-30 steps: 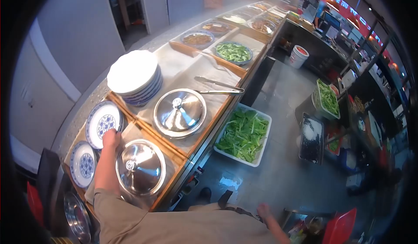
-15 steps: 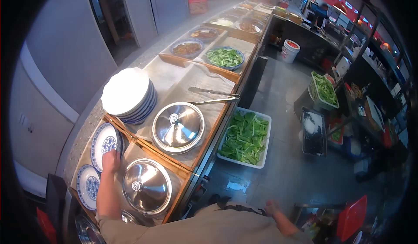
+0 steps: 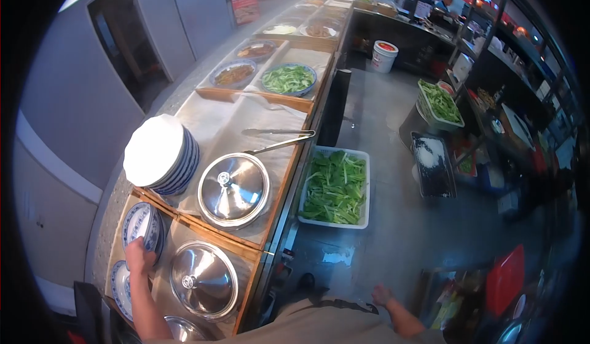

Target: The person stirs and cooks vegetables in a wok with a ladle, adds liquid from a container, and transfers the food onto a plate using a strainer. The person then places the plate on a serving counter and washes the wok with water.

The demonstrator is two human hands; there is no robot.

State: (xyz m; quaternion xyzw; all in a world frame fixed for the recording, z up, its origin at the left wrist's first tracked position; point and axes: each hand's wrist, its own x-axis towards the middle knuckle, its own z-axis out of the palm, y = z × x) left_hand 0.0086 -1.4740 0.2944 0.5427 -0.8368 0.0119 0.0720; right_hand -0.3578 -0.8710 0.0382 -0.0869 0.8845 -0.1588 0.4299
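My left hand [image 3: 140,257] is closed on the near edge of a blue-patterned plate [image 3: 139,223] at the counter's left side. Beneath that plate, other blue-rimmed plates show. A second patterned plate [image 3: 121,289] lies just nearer, partly behind my wrist. To the right of my left hand sits a round steel lid [image 3: 204,279], and beyond it another steel lid [image 3: 233,190]. Farther up stands a tall stack of white, blue-sided plates [image 3: 161,153]. My right hand [image 3: 382,295] hangs low over the floor by my body, its fingers curled and too small to make out.
Metal tongs [image 3: 279,142] lie beyond the far lid. Bowls of food, one with cut greens [image 3: 289,78], line the counter. A white tub of leafy greens [image 3: 335,187] is right of the counter. Shelving [image 3: 485,37] and a red tray [image 3: 505,277] stand right; a person [image 3: 445,3] is far off.
The view has swung, moving the counter left in frame. The plate in my left hand is now tilted more, its face narrower. My right hand stays low beside my body.
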